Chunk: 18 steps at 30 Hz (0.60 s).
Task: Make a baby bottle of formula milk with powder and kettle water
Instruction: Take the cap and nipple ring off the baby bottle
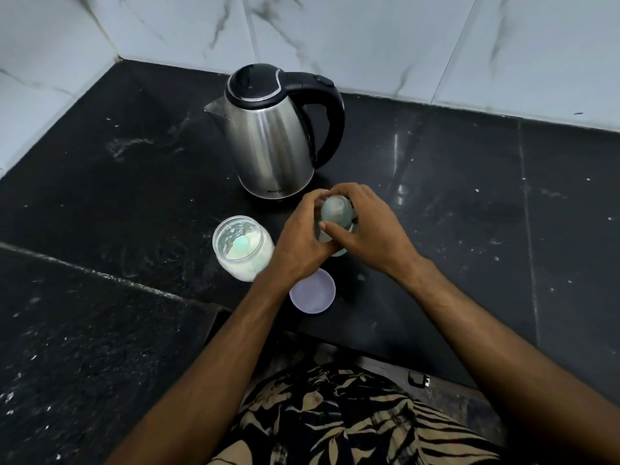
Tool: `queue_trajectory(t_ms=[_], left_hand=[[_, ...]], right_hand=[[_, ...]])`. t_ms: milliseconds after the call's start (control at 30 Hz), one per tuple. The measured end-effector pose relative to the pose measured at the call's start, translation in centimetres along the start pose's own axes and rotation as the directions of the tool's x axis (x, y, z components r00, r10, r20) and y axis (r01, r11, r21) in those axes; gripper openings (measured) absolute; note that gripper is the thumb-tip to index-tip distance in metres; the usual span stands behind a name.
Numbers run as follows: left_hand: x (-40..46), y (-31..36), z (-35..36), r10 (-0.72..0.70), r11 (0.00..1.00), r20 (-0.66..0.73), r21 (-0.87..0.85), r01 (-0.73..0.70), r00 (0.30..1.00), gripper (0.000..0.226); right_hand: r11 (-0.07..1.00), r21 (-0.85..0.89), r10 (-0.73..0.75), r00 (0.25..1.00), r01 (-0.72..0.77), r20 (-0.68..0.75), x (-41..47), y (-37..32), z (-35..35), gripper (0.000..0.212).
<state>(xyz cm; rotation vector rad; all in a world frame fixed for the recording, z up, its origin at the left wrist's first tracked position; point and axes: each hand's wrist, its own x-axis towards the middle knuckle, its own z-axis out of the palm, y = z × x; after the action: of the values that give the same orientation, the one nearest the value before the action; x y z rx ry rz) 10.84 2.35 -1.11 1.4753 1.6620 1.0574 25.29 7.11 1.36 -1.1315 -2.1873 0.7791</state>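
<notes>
At frame centre, left hand point(302, 236) and right hand point(365, 229) both clasp the baby bottle point(336, 213); a careless twist could topple it toward the open powder jar point(242, 248).

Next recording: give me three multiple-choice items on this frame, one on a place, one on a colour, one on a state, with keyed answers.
1. Where does the powder jar stand relative to the kettle?
A. behind it, against the wall
B. in front of it, nearer the person
C. on top of it

2. What colour is the loose lid on the counter?
A. red
B. black
C. pale lilac

3. What is the state of the powder jar?
A. open, scoop inside
B. capped
C. tipped over

Answers: 1 B, the jar sits nearer the camera. 2 C, the lid by the left hand looks pale lilac. 3 A, its mouth is uncovered, showing a green scoop.
</notes>
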Motion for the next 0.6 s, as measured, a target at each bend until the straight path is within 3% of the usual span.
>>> queue_trajectory(t_ms=[133,333,500,600], left_hand=[[0.0,-0.8,1.8,-0.088,0.994,0.029,-0.062,0.090,0.996,0.065],[0.4,-1.4,3.0,-0.095,0.995,-0.052,0.035,0.097,0.994,0.055],[0.6,-1.6,3.0,-0.073,0.994,-0.048,0.075,0.077,0.996,0.056],[0.7,-1.9,3.0,-0.094,0.991,-0.053,0.092,0.099,0.994,0.058]], right_hand=[[0.999,-0.041,0.006,1.000,-0.006,0.006,0.1,-0.1,0.1,0.059],[0.998,-0.068,-0.010,1.000,0.009,-0.005,0.1,0.1,0.4,0.056],[0.999,0.012,-0.043,0.999,0.044,-0.011,0.1,0.8,0.5,0.056],[0.986,0.134,-0.087,0.992,0.099,-0.097,0.4,0.0,-0.5,0.054]])
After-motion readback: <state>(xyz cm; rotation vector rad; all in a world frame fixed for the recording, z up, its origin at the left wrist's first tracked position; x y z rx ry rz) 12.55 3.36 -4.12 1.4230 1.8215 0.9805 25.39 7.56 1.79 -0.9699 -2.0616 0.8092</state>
